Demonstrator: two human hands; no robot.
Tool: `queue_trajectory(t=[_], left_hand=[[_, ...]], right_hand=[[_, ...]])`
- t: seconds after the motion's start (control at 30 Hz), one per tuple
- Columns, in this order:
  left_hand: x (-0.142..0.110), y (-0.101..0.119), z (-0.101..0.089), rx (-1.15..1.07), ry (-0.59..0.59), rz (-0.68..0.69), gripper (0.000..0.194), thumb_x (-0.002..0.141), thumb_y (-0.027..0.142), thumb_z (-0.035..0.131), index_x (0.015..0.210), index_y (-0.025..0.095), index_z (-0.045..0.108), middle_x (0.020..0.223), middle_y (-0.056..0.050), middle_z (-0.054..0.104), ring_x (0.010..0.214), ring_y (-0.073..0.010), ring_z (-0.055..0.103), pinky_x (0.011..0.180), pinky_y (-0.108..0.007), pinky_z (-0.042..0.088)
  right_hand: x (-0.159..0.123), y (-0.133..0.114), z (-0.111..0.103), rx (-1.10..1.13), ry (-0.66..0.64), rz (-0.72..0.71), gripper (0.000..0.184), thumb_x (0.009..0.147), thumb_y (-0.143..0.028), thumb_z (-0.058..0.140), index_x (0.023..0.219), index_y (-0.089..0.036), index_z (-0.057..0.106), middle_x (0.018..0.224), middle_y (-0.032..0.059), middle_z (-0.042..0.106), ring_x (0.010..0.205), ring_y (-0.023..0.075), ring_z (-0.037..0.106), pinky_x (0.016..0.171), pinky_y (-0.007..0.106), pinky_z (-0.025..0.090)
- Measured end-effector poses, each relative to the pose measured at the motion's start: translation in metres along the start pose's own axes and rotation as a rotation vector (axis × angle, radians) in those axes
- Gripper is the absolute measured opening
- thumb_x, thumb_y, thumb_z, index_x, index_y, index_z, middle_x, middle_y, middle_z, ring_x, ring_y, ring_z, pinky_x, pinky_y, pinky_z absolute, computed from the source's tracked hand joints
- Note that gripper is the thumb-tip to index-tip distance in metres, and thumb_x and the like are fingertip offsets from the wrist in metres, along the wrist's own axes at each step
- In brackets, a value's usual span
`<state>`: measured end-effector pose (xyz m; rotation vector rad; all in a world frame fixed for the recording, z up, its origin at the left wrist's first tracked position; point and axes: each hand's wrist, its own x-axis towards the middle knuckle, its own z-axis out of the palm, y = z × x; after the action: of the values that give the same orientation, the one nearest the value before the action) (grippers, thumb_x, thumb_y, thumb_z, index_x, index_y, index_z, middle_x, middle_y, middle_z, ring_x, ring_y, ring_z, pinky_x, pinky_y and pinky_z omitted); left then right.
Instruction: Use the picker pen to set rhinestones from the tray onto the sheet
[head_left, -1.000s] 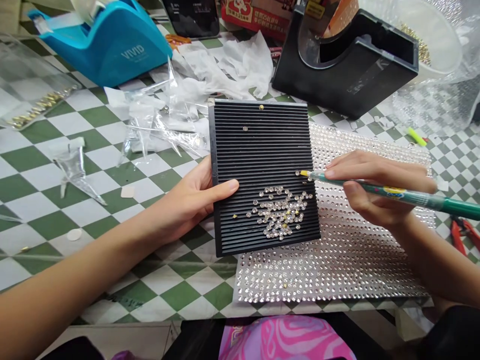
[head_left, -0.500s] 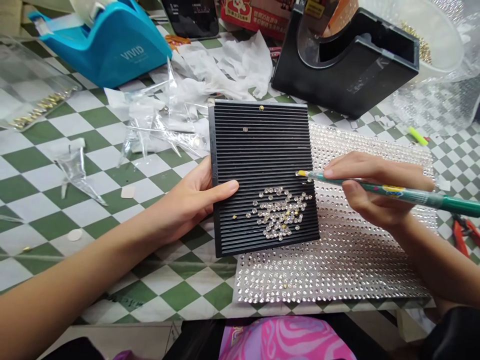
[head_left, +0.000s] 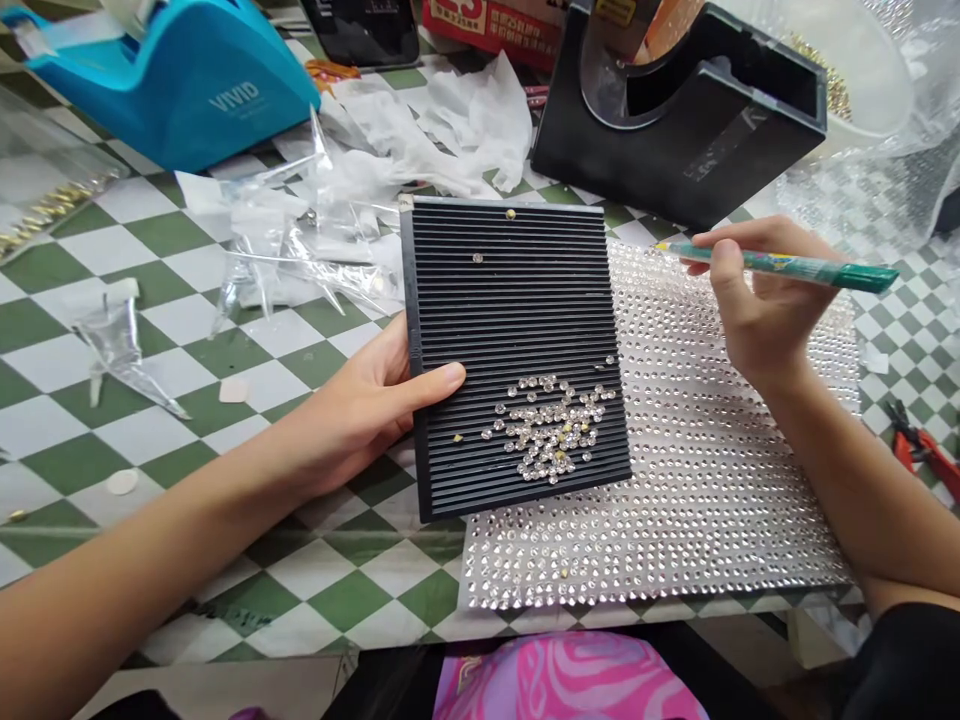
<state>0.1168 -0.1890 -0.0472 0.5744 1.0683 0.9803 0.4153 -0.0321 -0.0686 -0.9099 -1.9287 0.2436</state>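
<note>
Ridged black tray (head_left: 510,300) sits mid-desk, lower right corner over the rhinestone sheet (head_left: 712,500); can't tell if it rests there or is held just above. Loose clear stones (head_left: 544,425) lie heaped in the grooves in its lower half, w/ a few gold-ish bits mixed in and 2 strays near the top edge.

L hand (head_left: 360,400) has the tray by its left edge: fingers curled under, thumb flat across the ridges, just short of the heap. Forearm runs long from lower left. If that grip tips the tray or the thumb slides, stones could run along the grooves and off the end onto the checked desk (head_left: 150,250), hard to find among the scraps.

R hand (head_left: 765,300) is raised, wrist bent, fingers closed on a green pick pen (head_left: 795,267), yellow tip aimed left near the sheet's top edge, well apart from the tray. Can't tell if tip touches the sheet. Careless wrist swing could catch the tray.

Around: black tape dispenser (head_left: 675,130), blue VIVID tape dispenser (head_left: 172,90), clear plastic scraps (head_left: 300,240), white tissue (head_left: 465,130), red-handled pliers (head_left: 919,450).
</note>
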Motion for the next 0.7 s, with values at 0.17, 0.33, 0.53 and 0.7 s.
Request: queue_trajectory(t=[0.17,0.33,0.53,0.7], left_hand=[[0.000,-0.001,-0.001,0.005,0.021,-0.005,0.045,0.082,0.025,0.084,0.124,0.030,0.070,0.130,0.005,0.076,0.143,-0.0292,0.056,0.102,-0.028,0.061],[0.001,-0.002,-0.002,-0.006,0.016,-0.002,0.046,0.081,0.019,0.083,0.124,0.030,0.070,0.129,0.007,0.076,0.140,-0.0267,0.058,0.103,-0.027,0.060],[0.000,-0.002,-0.002,0.019,0.031,-0.003,0.046,0.081,0.022,0.082,0.124,0.030,0.071,0.122,0.004,0.079,0.141,-0.0313,0.057,0.106,-0.034,0.060],[0.000,-0.002,-0.002,-0.018,0.014,-0.006,0.043,0.081,0.019,0.082,0.121,0.031,0.072,0.123,0.008,0.078,0.138,-0.0271,0.060,0.104,-0.028,0.060]], right_hand=[[-0.003,0.007,0.000,-0.009,-0.042,-0.011,0.011,0.091,-0.026,0.068,0.088,-0.022,0.078,0.079,0.0045,0.076,0.064,0.0180,0.070,0.060,0.035,0.052],[-0.002,0.003,-0.001,-0.022,-0.096,-0.005,0.012,0.094,-0.028,0.066,0.092,-0.024,0.078,0.083,0.0036,0.077,0.068,0.0165,0.071,0.064,0.034,0.053],[-0.001,0.001,-0.001,-0.051,-0.144,0.005,0.013,0.094,-0.028,0.065,0.094,-0.026,0.078,0.084,0.0025,0.078,0.070,0.0179,0.071,0.067,0.036,0.054],[0.002,-0.015,-0.004,-0.014,-0.073,-0.012,0.013,0.092,-0.023,0.067,0.092,-0.024,0.079,0.082,0.0037,0.078,0.067,0.0167,0.071,0.063,0.033,0.055]])
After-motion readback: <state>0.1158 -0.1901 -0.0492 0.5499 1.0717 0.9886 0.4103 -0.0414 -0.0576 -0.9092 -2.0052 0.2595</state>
